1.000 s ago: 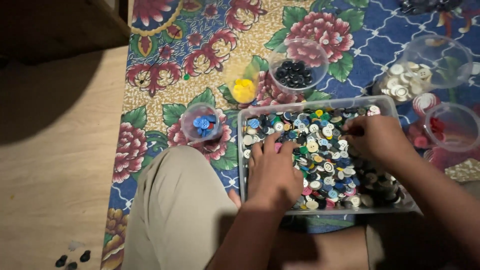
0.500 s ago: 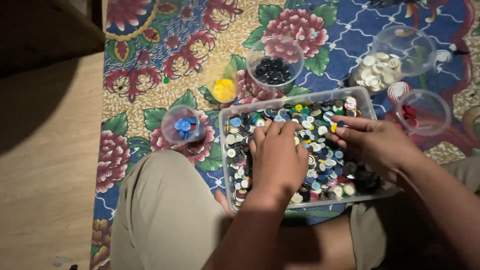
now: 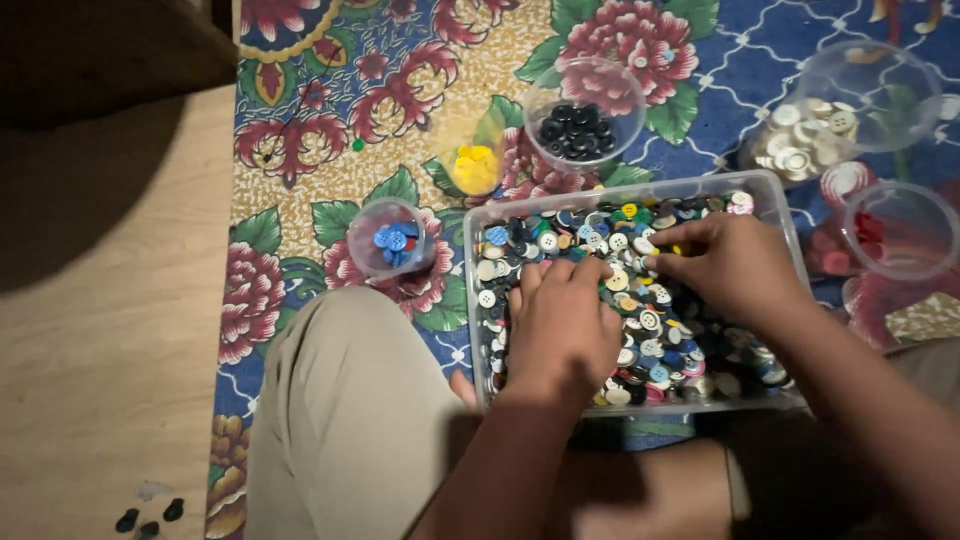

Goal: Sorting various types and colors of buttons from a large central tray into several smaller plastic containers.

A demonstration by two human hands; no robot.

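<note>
A clear rectangular plastic tray (image 3: 478,215) filled with mixed buttons of many colours (image 3: 660,330) sits on a flowered rug in blue, red and gold (image 3: 330,110), just in front of the seated person's knees. The left hand (image 3: 562,325) lies palm down on the buttons in the left half of the tray, fingers spread loosely forward over the pile; its grip is open and closed on nothing that shows. The right hand (image 3: 728,265) reaches in from the right with its fingertips drawn together near a yellow button (image 3: 677,250) in the upper middle of the tray; whether its grip actually pinches a button cannot be told. A leg in beige trousers (image 3: 350,420) rests just left of the tray. Round clear plastic cups stand on the rug around it: a small cup of blue buttons (image 3: 391,241) just beside the tray's left end, a cup of yellow buttons (image 3: 473,167) above that, a larger cup of black buttons (image 3: 583,128) near the tray's far edge, a cup of white and cream buttons (image 3: 810,140) towards the upper right, and a cup of red buttons (image 3: 895,235) at the right. A pale wooden floor (image 3: 100,330) borders the rug on the left, with a few small dark buttons (image 3: 150,515) lying on it near the bottom edge.
</note>
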